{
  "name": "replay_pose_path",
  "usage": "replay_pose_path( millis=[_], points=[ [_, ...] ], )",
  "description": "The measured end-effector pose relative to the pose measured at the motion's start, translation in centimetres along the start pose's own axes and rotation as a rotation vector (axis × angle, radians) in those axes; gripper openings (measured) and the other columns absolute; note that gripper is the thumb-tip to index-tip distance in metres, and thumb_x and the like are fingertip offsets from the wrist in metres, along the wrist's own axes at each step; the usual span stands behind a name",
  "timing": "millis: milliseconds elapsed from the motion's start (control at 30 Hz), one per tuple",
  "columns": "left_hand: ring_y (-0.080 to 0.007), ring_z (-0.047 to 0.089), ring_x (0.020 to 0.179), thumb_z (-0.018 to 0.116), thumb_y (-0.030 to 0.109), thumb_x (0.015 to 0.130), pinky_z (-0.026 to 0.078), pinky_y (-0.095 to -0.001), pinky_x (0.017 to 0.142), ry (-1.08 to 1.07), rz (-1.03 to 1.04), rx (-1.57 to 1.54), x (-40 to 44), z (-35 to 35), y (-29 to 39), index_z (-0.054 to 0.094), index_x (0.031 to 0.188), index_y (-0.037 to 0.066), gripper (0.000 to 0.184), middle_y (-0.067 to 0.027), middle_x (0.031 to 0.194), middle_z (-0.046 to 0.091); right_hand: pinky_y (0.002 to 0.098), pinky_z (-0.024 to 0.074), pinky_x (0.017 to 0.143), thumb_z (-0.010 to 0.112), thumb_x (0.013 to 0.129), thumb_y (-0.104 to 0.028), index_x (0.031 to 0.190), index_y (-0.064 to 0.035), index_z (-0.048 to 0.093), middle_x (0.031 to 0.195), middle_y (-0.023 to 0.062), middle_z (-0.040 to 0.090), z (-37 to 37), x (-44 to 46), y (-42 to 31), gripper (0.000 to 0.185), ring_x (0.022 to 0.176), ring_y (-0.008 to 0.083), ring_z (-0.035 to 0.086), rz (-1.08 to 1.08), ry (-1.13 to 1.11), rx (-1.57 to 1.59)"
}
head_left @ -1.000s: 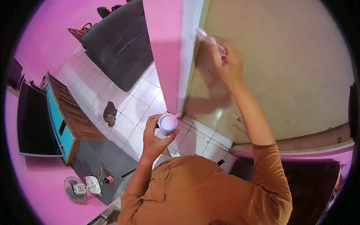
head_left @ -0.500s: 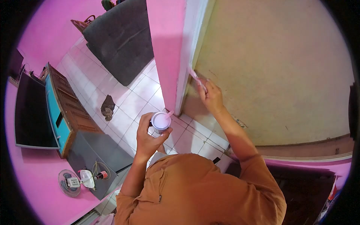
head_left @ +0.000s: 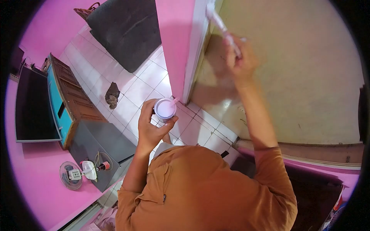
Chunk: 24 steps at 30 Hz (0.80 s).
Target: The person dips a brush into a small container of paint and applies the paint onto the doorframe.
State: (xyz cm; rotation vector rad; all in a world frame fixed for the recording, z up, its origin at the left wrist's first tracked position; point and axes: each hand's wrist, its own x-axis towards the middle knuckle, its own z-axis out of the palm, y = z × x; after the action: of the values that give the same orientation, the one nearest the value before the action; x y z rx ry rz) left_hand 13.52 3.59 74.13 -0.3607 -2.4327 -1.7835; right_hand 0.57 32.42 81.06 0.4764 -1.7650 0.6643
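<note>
My left hand [head_left: 149, 124] is wrapped around a small cup of pale pinkish-white paint [head_left: 165, 109]. A pink stick [head_left: 174, 102] leans out over the cup's rim. My right hand [head_left: 243, 61], a little blurred, grips a paint-smeared paintbrush [head_left: 220, 25] by its handle. The bristles are at the white door frame [head_left: 198, 42], high up in the view; whether they press on it I cannot tell. Right of the frame is a beige panel [head_left: 293, 69], on which my hand's shadow falls.
A pink wall end [head_left: 175, 50] stands beside the frame. On the tiled floor [head_left: 144, 86] lies a dark crumpled cloth [head_left: 112, 95]. A grey mattress-like slab [head_left: 125, 34] is behind it. At left are a television [head_left: 34, 104], a wooden cabinet [head_left: 79, 92] and a fan [head_left: 70, 175].
My right hand has moved up and to the right, and the brush tip has gone higher along the frame. The left hand still holds the cup, slightly higher in view.
</note>
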Motion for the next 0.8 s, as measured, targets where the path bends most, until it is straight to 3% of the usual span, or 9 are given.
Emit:
replay_pose_path(
  millis=[100, 167, 233, 367, 433, 467, 533, 733, 800],
  points=[
    [-0.0231, 0.063, 0.107, 0.089, 0.012, 0.072, 0.053, -0.0352, 0.092, 0.071, 0.038, 0.011, 0.0, 0.4, -0.1, 0.064, 0.122, -0.002, 0.058, -0.0113, 0.118, 0.06, 0.0382, 0.0534, 0.061, 0.075, 0.092, -0.011, 0.111, -0.0059, 0.073, 0.087, 0.0136, 0.069, 0.9, -7.5, 0.9, 0.019, 0.069, 0.0299, 0.066, 0.134, -0.167, 0.013],
    [-0.0229, 0.063, 0.107, 0.089, 0.011, 0.072, 0.052, -0.0352, 0.093, 0.068, 0.022, 0.014, -0.1, 0.7, 0.4, 0.064, 0.122, -0.001, 0.057, -0.0112, 0.118, 0.06, 0.0415, 0.0568, 0.067, 0.073, 0.093, -0.009, 0.114, -0.0053, 0.071, 0.097, 0.0168, 0.071, -0.8, -11.1, -0.6, 0.022, 0.078, 0.0355, 0.07, 0.411, -0.429, -0.011],
    [-0.022, 0.063, 0.108, 0.089, 0.007, 0.072, 0.052, -0.0349, 0.094, 0.075, 0.008, 0.005, -0.3, 1.2, 1.1, 0.064, 0.122, -0.001, 0.056, -0.0105, 0.119, 0.059, 0.033, 0.0529, 0.062, 0.074, 0.09, -0.001, 0.112, -0.0049, 0.073, 0.09, 0.0144, 0.069, -1.3, -19.4, 1.7, 0.022, 0.07, 0.0261, 0.067, 0.373, -0.342, -0.102],
    [-0.0214, 0.063, 0.109, 0.088, 0.006, 0.072, 0.051, -0.0345, 0.095, 0.091, -0.018, 0.014, -1.7, 2.0, 1.5, 0.064, 0.122, -0.001, 0.056, -0.0099, 0.119, 0.059, 0.0338, 0.0561, 0.065, 0.071, 0.094, -0.004, 0.114, -0.0021, 0.072, 0.095, 0.0169, 0.07, -8.2, -23.8, -3.0, 0.02, 0.074, 0.0257, 0.071, 0.46, -0.442, -0.053],
    [-0.0209, 0.062, 0.11, 0.088, 0.006, 0.072, 0.051, -0.0341, 0.096, 0.08, 0.016, 0.023, -2.8, 2.7, 1.0, 0.063, 0.123, -0.001, 0.057, -0.0094, 0.12, 0.059, 0.0323, 0.0585, 0.068, 0.068, 0.099, -0.007, 0.116, 0.0012, 0.071, 0.096, 0.0143, 0.072, -11.4, -27.8, -4.1, 0.019, 0.076, 0.0213, 0.072, 0.645, -0.396, 0.078],
    [-0.0209, 0.062, 0.11, 0.088, 0.006, 0.072, 0.051, -0.0341, 0.096, 0.096, 0.01, 0.036, -1.8, 3.6, 1.8, 0.063, 0.123, -0.001, 0.057, -0.0094, 0.12, 0.059, 0.0323, 0.0585, 0.068, 0.068, 0.099, -0.007, 0.116, 0.0012, 0.071, 0.096, 0.0143, 0.072, -12.9, -27.5, -3.4, 0.019, 0.076, 0.0213, 0.072, 0.643, -0.402, 0.099],
    [-0.0213, 0.062, 0.11, 0.089, 0.006, 0.072, 0.05, -0.0341, 0.097, 0.079, 0.026, 0.017, -2.7, 4.5, 1.8, 0.062, 0.124, -0.001, 0.059, -0.0098, 0.121, 0.059, 0.0328, 0.0598, 0.07, 0.067, 0.099, -0.005, 0.118, 0.0035, 0.069, 0.097, 0.0149, 0.074, -16.3, -28.9, -4.8, 0.021, 0.079, 0.0223, 0.075, 0.993, -0.305, 0.201],
    [-0.0242, 0.06, 0.11, 0.088, 0.008, 0.071, 0.049, -0.0346, 0.097, 0.078, 0.095, 0.009, -4.5, 7.8, 1.4, 0.06, 0.124, -0.004, 0.061, -0.0128, 0.119, 0.056, 0.0305, 0.0596, 0.068, 0.066, 0.102, -0.009, 0.119, 0.0069, 0.068, 0.088, 0.0112, 0.074, -22.8, -29.7, -5.3, 0.024, 0.076, 0.0159, 0.073, 1.184, -0.184, 0.19],
    [-0.0244, 0.06, 0.111, 0.088, 0.009, 0.073, 0.049, -0.035, 0.099, 0.052, 0.069, 0.018, -5.2, 8.6, 1.6, 0.06, 0.124, -0.003, 0.06, -0.0131, 0.119, 0.056, 0.0296, 0.0567, 0.071, 0.061, 0.106, -0.014, 0.116, 0.0056, 0.067, 0.082, 0.0063, 0.068, -24.0, -29.7, -5.6, 0.023, 0.073, 0.0144, 0.068, 1.2, -0.21, 0.186]
  ],
)
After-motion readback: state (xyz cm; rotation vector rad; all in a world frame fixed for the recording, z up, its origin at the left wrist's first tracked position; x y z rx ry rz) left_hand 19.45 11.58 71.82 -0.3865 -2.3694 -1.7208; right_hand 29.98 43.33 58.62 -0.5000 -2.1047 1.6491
